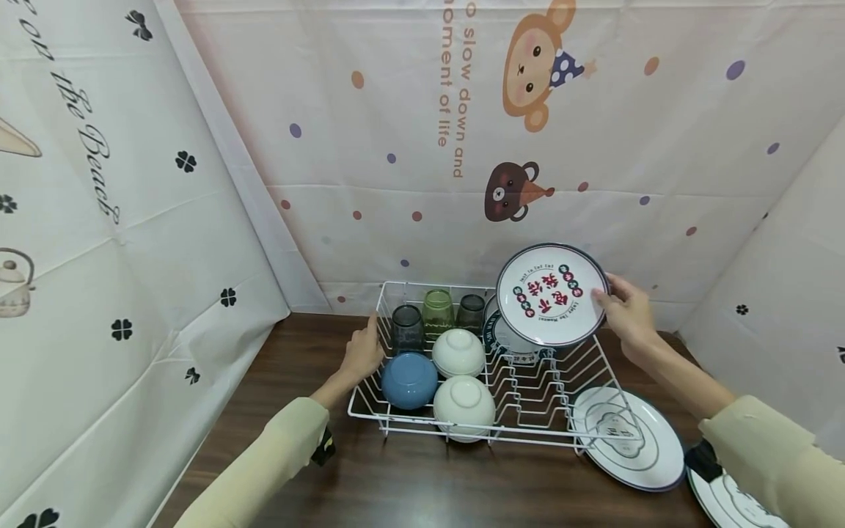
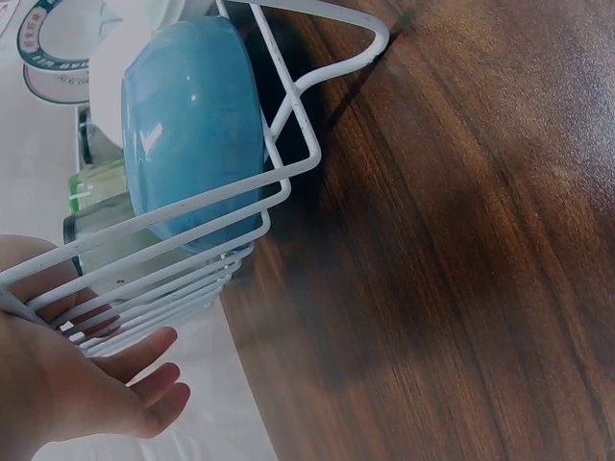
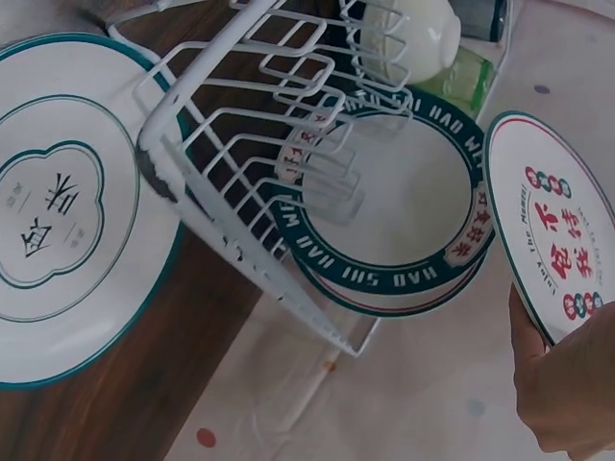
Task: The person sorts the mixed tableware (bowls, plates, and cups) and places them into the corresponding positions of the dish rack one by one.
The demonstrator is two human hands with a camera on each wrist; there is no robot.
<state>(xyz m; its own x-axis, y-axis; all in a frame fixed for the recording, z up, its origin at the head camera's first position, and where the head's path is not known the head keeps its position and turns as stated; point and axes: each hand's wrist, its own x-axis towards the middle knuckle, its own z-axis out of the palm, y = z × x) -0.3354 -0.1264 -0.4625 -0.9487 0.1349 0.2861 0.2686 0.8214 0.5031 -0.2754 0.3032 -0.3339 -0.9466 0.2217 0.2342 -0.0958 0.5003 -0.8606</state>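
My right hand grips the right edge of a white plate with red characters and a dark rim. The plate is raised above the back right of the white wire dish rack, its face toward me. Behind it, a green-rimmed plate stands in the rack, partly hidden in the head view. At the rack's left side, my left hand holds the top wire; in the left wrist view, the wires pass between its digits. Closest to it are a blue bowl and a dark glass.
Two upside-down white bowls, a green glass and another dark glass stand in the rack. A large white plate lies on the wooden table at the rack's right, beside another plate. Printed cloth hangs behind.
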